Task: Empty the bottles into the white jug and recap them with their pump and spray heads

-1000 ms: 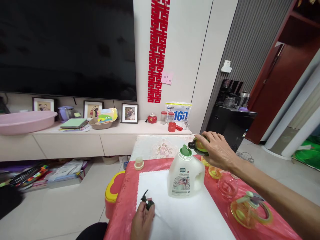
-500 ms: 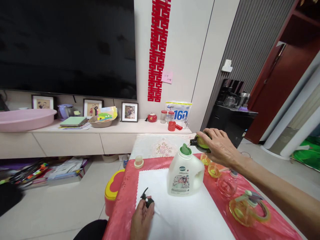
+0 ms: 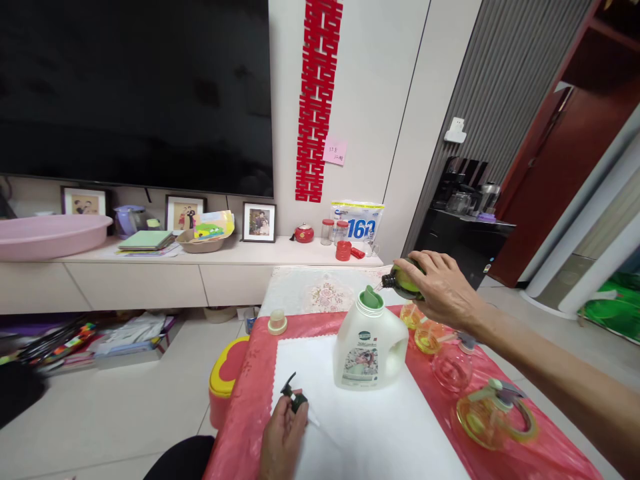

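My right hand (image 3: 440, 288) grips a small dark green bottle (image 3: 403, 282), tipped sideways with its neck pointing left, just above and to the right of the green spout of a white detergent jug (image 3: 369, 347). The jug stands upright on a white cloth (image 3: 360, 427) over a red tablecloth (image 3: 250, 393). My left hand (image 3: 283, 437) rests at the cloth's near left edge and holds a black pump dispenser head (image 3: 296, 399).
Small yellow and pink glass bottles (image 3: 434, 343) and a round yellow bottle with a pump (image 3: 495, 417) stand right of the jug. A cream cap (image 3: 277, 324) lies at the table's left. A yellow-red stool (image 3: 227, 380) sits beside the table. A low cabinet (image 3: 150, 273) lines the wall.
My right hand has lifted the green bottle slightly up and to the right, away from the jug's spout. The left hand stays in place with the pump head.
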Available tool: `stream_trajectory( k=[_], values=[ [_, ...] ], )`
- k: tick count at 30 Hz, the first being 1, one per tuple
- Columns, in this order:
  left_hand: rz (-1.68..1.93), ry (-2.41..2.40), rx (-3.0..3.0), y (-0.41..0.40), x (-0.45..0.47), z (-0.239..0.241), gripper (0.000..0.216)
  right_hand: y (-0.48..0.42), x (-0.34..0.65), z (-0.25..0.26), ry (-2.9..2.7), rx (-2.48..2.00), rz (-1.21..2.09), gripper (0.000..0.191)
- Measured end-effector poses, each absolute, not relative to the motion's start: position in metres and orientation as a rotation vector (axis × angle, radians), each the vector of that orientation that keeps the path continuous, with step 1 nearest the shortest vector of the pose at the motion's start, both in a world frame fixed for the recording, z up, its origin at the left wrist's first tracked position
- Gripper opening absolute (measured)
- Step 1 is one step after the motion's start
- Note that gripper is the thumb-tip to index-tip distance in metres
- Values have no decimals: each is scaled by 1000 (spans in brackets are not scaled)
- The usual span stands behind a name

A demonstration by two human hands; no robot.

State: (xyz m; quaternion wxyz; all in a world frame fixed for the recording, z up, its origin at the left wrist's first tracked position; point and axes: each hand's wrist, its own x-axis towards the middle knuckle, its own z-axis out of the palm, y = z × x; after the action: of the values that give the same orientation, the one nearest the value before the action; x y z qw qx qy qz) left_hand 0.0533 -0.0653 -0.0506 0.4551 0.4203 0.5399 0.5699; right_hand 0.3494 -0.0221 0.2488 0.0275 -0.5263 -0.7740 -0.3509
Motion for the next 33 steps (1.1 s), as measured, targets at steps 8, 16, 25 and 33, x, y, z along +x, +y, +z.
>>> stream_trajectory(
  k=[8, 16, 25, 33],
  values=[
    [1299, 1284, 1019, -59, 45, -56, 63, -24, 349, 252, -2391, -1579, -1158, 61],
    [1363, 1304, 1071, -59, 48, -67, 53, -24, 348, 254, -2401, -1578, -1217, 69],
    [1294, 1268, 1038, -58, 43, -60, 62, -23, 345, 255, -2423, -1555, -1267, 70],
    [1316, 1294, 1039, -61, 45, -51, 57, -22, 341, 254, -2423, -1535, -1322, 66]
  ],
)
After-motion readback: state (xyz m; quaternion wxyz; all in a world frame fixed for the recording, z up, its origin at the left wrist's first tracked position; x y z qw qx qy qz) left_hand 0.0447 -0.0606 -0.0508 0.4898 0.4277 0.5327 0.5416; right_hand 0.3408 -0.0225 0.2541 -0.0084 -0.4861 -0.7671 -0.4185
